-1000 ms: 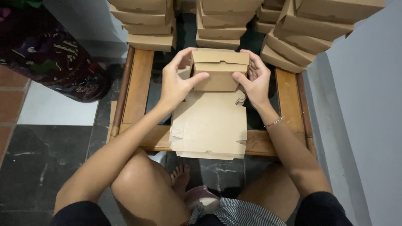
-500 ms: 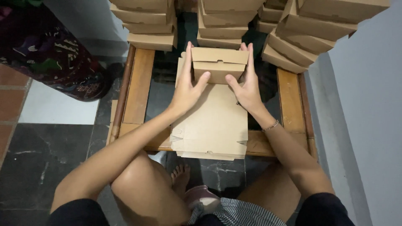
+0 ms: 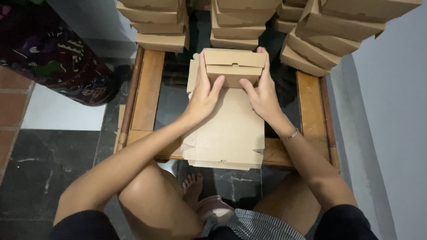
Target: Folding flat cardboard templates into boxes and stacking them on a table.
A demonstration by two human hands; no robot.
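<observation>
A small brown cardboard box point(image 3: 233, 66), folded and closed, is held between both hands above a stack of flat cardboard blanks point(image 3: 227, 133). My left hand point(image 3: 204, 91) presses flat against the box's left side, thumb on its front. My right hand point(image 3: 262, 89) presses against its right side, with a thin bracelet at the wrist. The blanks lie on a wooden frame point(image 3: 149, 89) in front of my knees.
Stacks of finished brown boxes stand at the back: left point(image 3: 155, 24), middle point(image 3: 240, 26) and right point(image 3: 329, 35). A grey wall point(image 3: 391, 111) rises on the right. Dark patterned fabric point(image 3: 49, 58) lies at the upper left on the tiled floor point(image 3: 40, 160).
The box's lid has been folded shut and the box has been lifted slightly away from me. Both hands shifted from its top and front to its sides.
</observation>
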